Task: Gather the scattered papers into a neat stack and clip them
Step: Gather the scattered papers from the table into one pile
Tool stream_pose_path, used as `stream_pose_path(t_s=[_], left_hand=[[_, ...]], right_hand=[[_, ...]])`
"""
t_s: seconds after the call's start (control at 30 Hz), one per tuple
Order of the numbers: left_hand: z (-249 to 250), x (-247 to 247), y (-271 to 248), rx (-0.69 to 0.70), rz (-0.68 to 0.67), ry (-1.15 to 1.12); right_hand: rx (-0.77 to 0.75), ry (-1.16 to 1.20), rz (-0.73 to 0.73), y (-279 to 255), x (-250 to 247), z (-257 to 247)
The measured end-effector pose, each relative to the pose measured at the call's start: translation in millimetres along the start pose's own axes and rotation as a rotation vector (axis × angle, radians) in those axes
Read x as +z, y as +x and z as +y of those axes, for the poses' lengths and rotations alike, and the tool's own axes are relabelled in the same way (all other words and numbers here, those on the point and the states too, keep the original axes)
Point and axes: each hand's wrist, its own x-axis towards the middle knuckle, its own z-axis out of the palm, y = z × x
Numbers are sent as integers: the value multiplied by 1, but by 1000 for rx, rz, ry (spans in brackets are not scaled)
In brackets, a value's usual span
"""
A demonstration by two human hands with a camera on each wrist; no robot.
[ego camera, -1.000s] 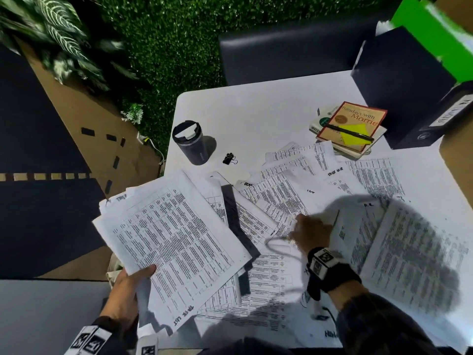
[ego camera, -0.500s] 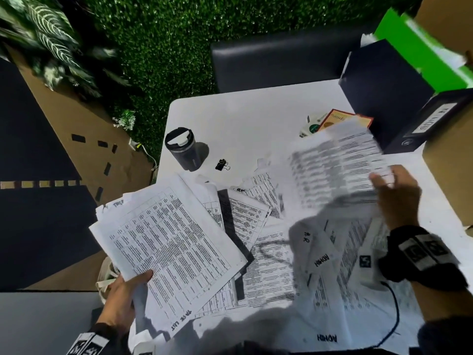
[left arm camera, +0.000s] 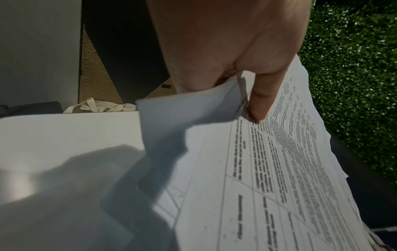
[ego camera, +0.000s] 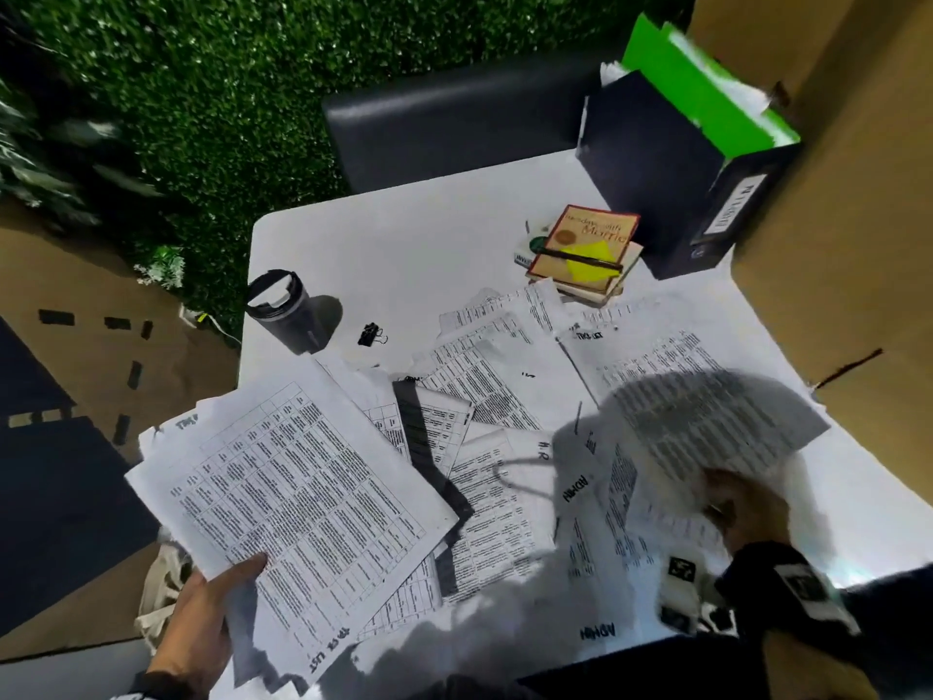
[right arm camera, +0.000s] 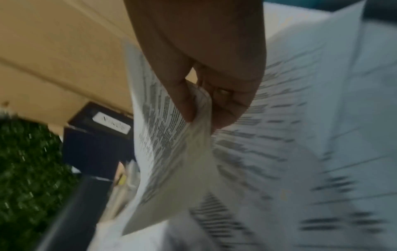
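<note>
My left hand grips the near corner of a gathered bundle of printed sheets, held over the table's left front edge; the thumb lies on the top page. My right hand pinches a blurred, curling printed sheet above the pile at the front right, thumb and fingers closed on its edge. Several loose printed papers lie overlapping across the white table. A small black binder clip lies on the table beyond the papers.
A dark travel mug stands left of the clip. Books with a yellow note and a pen are stacked at the back right, beside a dark binder with green folders. A cardboard box crowds the right side. A dark chair stands behind.
My right hand has brought its sheet down and toward me, from beside the books to low over the front right pile. The left hand and its bundle have stayed in place.
</note>
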Motion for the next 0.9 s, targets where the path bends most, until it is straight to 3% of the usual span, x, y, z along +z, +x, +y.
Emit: stream_pose_path(t_s=[0.07,0.2,0.33,0.4,0.57,0.7,0.9], left_hand=[[2,8,-3,-5,-28,-39],[12,31,-9,44,-28,48],[17,48,-19,77,-60,116],[19,59,-23,100,-74,113],[5,64,-17,30,-101,94],[-4,69,-18,35,-100,90],[-12,77,-24,31,-60,66]], right_hand=[[33,-56,49,-12,0,12],[36,-382,117,-16,-11,29],[-87,-510,517,-28,-27,20],[-199,-588,601,-24,-32,8],[-194,-955,200,12,-31,-12],[-167,-1142,129,30,-27,-17],[-223,-789,124,45,-31,-26]])
